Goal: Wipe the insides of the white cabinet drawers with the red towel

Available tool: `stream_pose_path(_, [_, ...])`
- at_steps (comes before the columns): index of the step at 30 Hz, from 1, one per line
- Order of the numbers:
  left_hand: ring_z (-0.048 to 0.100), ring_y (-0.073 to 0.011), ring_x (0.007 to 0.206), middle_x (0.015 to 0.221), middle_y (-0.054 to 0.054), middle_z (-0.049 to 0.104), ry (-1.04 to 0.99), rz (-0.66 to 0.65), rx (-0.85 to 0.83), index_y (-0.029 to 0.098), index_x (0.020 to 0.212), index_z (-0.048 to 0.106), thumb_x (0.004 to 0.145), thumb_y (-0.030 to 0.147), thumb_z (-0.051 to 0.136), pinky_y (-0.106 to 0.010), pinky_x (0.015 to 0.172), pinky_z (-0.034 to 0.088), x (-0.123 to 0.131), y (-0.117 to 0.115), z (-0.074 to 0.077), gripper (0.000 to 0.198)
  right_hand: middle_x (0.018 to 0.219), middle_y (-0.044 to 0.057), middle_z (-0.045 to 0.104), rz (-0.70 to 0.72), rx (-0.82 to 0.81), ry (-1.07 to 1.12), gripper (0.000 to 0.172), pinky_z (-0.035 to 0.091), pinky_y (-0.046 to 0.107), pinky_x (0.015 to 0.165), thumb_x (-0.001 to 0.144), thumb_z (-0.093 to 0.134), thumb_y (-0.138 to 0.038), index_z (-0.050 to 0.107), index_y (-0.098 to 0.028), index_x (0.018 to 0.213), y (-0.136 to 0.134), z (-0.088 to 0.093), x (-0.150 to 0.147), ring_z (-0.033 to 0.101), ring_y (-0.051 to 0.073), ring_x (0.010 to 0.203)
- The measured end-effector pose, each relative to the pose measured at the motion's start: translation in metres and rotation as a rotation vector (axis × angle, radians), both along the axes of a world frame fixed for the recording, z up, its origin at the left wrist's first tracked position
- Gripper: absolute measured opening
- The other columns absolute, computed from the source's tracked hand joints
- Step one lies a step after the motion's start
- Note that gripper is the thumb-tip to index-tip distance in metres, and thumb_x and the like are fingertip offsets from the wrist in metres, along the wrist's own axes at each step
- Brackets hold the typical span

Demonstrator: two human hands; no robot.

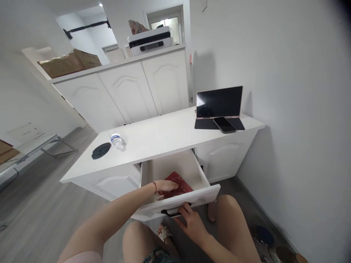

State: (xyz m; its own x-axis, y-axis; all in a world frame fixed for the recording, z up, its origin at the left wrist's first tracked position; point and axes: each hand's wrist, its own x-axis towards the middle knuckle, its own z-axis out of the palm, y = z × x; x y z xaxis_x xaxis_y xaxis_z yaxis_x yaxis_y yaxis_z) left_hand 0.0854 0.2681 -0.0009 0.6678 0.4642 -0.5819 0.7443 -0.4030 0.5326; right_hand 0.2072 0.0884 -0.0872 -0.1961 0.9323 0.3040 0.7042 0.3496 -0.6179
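Note:
A white drawer stands pulled out from a low white cabinet. My left hand reaches into it and rests flat, fingers stretched out, on a red cloth-like item lying at the drawer's front. My right hand is below the drawer front, its fingers curled around the black handle. My bare knees show under the drawer.
On the cabinet top lie a water bottle, a black round lid, a propped tablet and a phone. Taller white cupboards with a printer and cardboard boxes stand behind. A wall is close on the right.

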Motion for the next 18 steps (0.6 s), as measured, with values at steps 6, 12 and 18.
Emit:
stream_pose_path(6, [0.019,-0.029,0.141,0.153,-0.007,0.028,0.07,-0.43,0.146,0.024,0.14,0.042,0.08,0.035,0.056,-0.043,0.111,0.024,-0.014,0.005,-0.007,0.062,0.098,0.005,0.059,0.014,-0.016,-0.014,0.013,0.05,0.029,0.063,0.087,0.057,-0.03,0.057,-0.022,0.096,-0.001,0.0,0.001,0.063,0.019,0.078])
stream_pose_path(12, [0.005,-0.0347,0.142,0.158,-0.009,0.009,0.062,-0.521,0.235,0.027,0.146,0.03,0.085,0.041,0.049,-0.054,0.111,0.017,-0.013,0.004,-0.027,0.065,0.1,0.005,0.059,0.005,-0.001,-0.027,0.015,0.049,0.029,0.062,0.085,0.058,-0.029,0.057,-0.022,0.098,-0.001,-0.004,0.001,0.063,0.019,0.077])
stream_pose_path(18, [0.003,-0.0348,0.142,0.157,-0.015,0.009,-0.009,-0.549,0.428,0.016,0.146,0.03,0.081,0.037,0.053,-0.053,0.113,0.012,0.013,-0.002,-0.036,0.072,0.097,0.004,0.06,-0.002,0.057,-0.014,0.014,0.047,0.027,0.059,0.086,0.056,-0.033,0.056,-0.024,0.098,0.0,-0.01,-0.001,0.062,0.018,0.074])
